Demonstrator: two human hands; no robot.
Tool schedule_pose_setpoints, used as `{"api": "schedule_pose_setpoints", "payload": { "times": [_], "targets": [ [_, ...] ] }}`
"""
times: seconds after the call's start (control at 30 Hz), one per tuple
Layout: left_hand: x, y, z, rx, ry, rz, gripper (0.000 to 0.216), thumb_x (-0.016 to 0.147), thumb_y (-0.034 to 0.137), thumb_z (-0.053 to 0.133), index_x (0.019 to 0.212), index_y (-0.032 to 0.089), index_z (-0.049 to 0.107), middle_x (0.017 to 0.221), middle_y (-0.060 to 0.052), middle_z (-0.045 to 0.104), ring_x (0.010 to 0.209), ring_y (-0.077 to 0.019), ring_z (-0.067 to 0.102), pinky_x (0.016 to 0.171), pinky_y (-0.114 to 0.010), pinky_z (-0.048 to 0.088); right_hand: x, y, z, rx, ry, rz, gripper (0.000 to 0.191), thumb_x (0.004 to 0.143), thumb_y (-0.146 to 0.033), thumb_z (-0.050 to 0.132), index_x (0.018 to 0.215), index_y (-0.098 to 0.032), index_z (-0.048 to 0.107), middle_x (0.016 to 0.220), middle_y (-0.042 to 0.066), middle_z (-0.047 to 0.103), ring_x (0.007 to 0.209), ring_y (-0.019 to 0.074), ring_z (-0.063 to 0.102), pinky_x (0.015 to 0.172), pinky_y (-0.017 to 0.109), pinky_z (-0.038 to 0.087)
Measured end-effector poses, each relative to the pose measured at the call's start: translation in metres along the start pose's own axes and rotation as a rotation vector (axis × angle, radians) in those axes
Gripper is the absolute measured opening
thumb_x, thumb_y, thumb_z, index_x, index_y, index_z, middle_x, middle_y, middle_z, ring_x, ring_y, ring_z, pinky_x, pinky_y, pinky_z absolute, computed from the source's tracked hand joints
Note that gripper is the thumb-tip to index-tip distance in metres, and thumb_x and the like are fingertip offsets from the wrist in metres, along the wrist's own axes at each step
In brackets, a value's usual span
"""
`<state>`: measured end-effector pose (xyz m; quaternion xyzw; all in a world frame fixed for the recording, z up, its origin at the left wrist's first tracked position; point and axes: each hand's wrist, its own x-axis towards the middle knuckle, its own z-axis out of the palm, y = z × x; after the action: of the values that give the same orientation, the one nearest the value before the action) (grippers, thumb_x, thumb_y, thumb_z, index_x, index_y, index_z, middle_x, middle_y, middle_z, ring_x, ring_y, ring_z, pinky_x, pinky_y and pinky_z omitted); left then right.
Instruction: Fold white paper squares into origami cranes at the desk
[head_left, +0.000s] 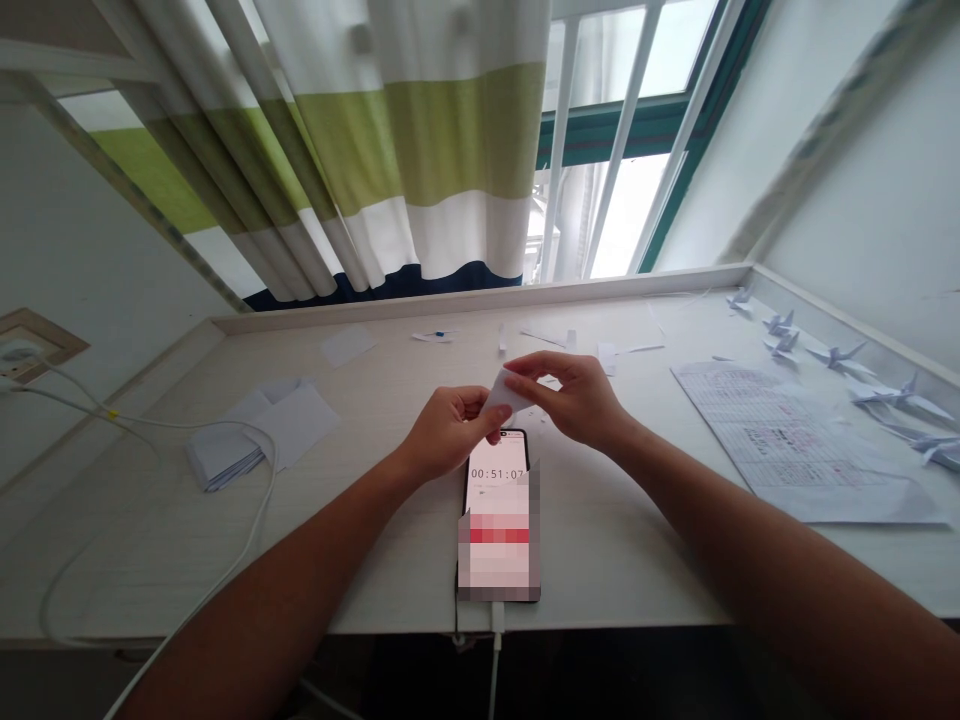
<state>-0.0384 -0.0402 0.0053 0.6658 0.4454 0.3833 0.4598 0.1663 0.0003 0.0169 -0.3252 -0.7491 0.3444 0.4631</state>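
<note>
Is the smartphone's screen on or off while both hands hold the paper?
On: below the held paper, the smartphone shows a bright, lit display with digits reading 00:51:07.

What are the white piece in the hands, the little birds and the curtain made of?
White piece: matte paper, most likely; it looks thin, flat and straight-edged.

Little birds: probably folded paper too, dull white, with pointed wings and sharp creases.

Curtain: seems to be soft, matte cloth, because it hangs in wavy folds. I can't tell which fibre.
</note>
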Motion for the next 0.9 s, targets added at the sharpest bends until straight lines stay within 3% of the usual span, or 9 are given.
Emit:
{"api": "schedule_pose_setpoints", "payload": {
  "times": [0.33,0.6,0.67,0.8,0.9],
  "targets": [
    [0.0025,-0.0001,0.0011,0.057,0.132,0.074,0.048,0.091,0.061,0.068,0.073,0.017,0.074,0.066,-0.005,0.071,0.062,-0.0160,0.062,0.059,-0.027,0.044,-0.0023,-0.0026,0.0029,-0.019,0.004,0.016,0.016,0.091,-0.035,0.075,0.099,-0.023,0.082,0.094,0.005,0.083,0.084,0.0207,0.076,0.077,0.038,0.062],
    [0.0015,0.0007,0.0022,0.101,0.150,0.074,0.049,0.092,0.060,0.067,0.070,0.017,0.074,0.065,-0.005,0.071,0.059,-0.0155,0.062,0.056,-0.026,0.044,-0.0033,-0.0011,0.0034,-0.044,-0.004,0.020,0.016,0.093,-0.037,0.074,0.095,-0.023,0.081,0.091,0.005,0.082,0.085,0.0223,0.076,0.075,0.039,0.060],
    [0.0020,0.0004,0.0022,0.117,0.159,0.090,0.044,0.093,0.058,0.068,0.077,0.017,0.077,0.068,-0.005,0.073,0.062,-0.0168,0.066,0.058,-0.027,0.047,-0.0035,-0.0010,0.0039,-0.047,-0.001,0.004,0.015,0.094,-0.036,0.073,0.095,-0.023,0.080,0.090,0.005,0.081,0.085,0.0216,0.075,0.075,0.039,0.060],
    [0.0028,0.0003,0.0016,0.165,0.213,0.217,0.031,0.096,0.049,0.067,0.104,0.022,0.079,0.099,-0.007,0.081,0.090,-0.0209,0.074,0.075,-0.030,0.057,-0.0027,-0.0023,0.0041,-0.013,0.012,-0.064,0.012,0.095,-0.033,0.072,0.099,-0.024,0.079,0.091,0.004,0.079,0.085,0.0199,0.074,0.074,0.038,0.061],
    [0.0022,0.0005,0.0014,0.175,0.287,0.290,0.028,0.096,0.044,0.069,0.112,0.023,0.078,0.112,-0.007,0.080,0.104,-0.0215,0.074,0.082,-0.032,0.060,-0.0013,-0.0030,0.0037,-0.010,0.016,-0.136,0.010,0.095,-0.032,0.073,0.099,-0.025,0.079,0.095,0.005,0.076,0.088,0.0199,0.072,0.075,0.037,0.062]
  ]
}}
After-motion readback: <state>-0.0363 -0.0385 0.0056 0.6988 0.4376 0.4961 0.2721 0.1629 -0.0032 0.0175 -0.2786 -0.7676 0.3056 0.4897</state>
